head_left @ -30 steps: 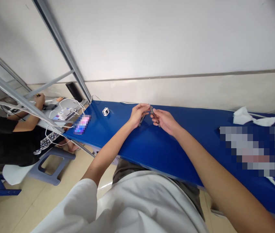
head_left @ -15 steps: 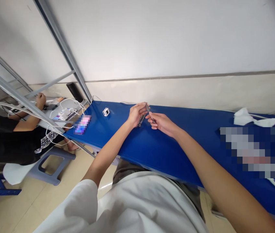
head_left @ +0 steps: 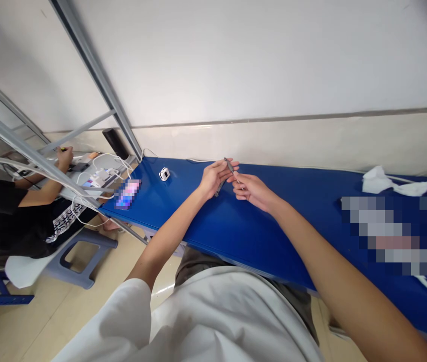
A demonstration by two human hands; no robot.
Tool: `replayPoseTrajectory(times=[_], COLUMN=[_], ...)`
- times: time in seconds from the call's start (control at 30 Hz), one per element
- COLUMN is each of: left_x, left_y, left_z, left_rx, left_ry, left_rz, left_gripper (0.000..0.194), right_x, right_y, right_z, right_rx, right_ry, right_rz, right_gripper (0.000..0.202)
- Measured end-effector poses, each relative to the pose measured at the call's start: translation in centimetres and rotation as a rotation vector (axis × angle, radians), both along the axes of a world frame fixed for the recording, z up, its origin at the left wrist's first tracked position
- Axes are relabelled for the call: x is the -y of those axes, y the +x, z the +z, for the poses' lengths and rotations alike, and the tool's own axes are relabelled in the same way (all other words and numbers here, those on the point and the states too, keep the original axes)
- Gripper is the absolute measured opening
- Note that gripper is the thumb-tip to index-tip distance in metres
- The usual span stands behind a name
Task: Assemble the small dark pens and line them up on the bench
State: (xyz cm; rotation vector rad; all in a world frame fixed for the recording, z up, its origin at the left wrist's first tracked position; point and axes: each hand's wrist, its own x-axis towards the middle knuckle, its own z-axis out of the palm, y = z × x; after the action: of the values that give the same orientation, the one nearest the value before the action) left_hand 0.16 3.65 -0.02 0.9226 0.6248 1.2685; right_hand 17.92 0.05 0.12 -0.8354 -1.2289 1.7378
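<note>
Above the blue table (head_left: 232, 231), my right hand (head_left: 251, 191) is closed on a thin dark pen-like object (head_left: 229, 165) that points up and to the left. My left hand (head_left: 215, 178) is beside it, with the object's upper end at its fingertips and its thumb side near the object. More dark slim items (head_left: 220, 188) show just under my left hand; whether it grips them is hard to tell. A small white and black cube-like object (head_left: 164, 174) stands on the table to the left of my hands.
A phone with a lit, blurred screen (head_left: 128, 194) lies at the table's left end. White tissues (head_left: 377, 181) and a pixelated item (head_left: 390, 236) are at the right. Beyond the metal bed frame (head_left: 96, 70) a person in black sits at a desk with cables.
The dark object and my right hand have shifted slightly, and its upper end now lies against my left fingers. My right fingers have curled in more. The other person's hand has moved a little.
</note>
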Motion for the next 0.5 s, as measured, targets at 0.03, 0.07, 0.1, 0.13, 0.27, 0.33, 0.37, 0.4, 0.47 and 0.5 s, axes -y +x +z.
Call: replayPoseTrajectory(times=[0.03, 0.07, 0.1, 0.13, 0.27, 0.33, 0.37, 0.4, 0.47, 0.5], left_x=[0.05, 0.11, 0.17, 0.23, 0.37, 0.34, 0.29, 0.24, 0.12, 0.06], left_y=[0.02, 0.05, 0.07, 0.1, 0.23, 0.26, 0.25, 0.24, 0.19, 0.16], left_z=[-0.02, -0.03, -0.03, -0.02, 0.01, -0.03, -0.07, -0.12, -0.23, -0.28], left_rx=[-0.002, -0.004, -0.005, -0.007, -0.032, -0.042, -0.043, -0.043, -0.039, -0.037], left_ry=[0.003, 0.005, 0.005, 0.004, -0.005, -0.012, -0.015, -0.015, -0.006, 0.001], left_rz=[0.004, 0.009, 0.016, 0.023, 0.057, 0.07, 0.073, 0.076, 0.08, 0.081], left_gripper=[0.031, 0.031, 0.031, 0.031, 0.031, 0.031, 0.031, 0.031, 0.031, 0.031], right_x=[0.01, -0.02, -0.07, -0.13, -0.34, -0.38, -0.39, -0.4, -0.44, -0.46], right_y=[0.0, 0.01, 0.02, 0.04, 0.1, 0.09, 0.08, 0.06, 0.01, -0.02], right_z=[0.06, 0.08, 0.06, 0.02, -0.21, -0.29, -0.32, -0.36, -0.45, -0.5], right_rx=[0.0, -0.001, -0.002, -0.004, -0.005, -0.001, 0.001, 0.005, 0.016, 0.022], right_ry=[-0.005, -0.01, -0.012, -0.013, -0.012, -0.013, -0.011, -0.006, 0.008, 0.017], right_rz=[0.001, 0.003, 0.005, 0.006, 0.011, 0.014, 0.015, 0.014, 0.009, 0.005], right_gripper=[0.038, 0.038, 0.039, 0.039, 0.043, 0.046, 0.048, 0.049, 0.052, 0.052])
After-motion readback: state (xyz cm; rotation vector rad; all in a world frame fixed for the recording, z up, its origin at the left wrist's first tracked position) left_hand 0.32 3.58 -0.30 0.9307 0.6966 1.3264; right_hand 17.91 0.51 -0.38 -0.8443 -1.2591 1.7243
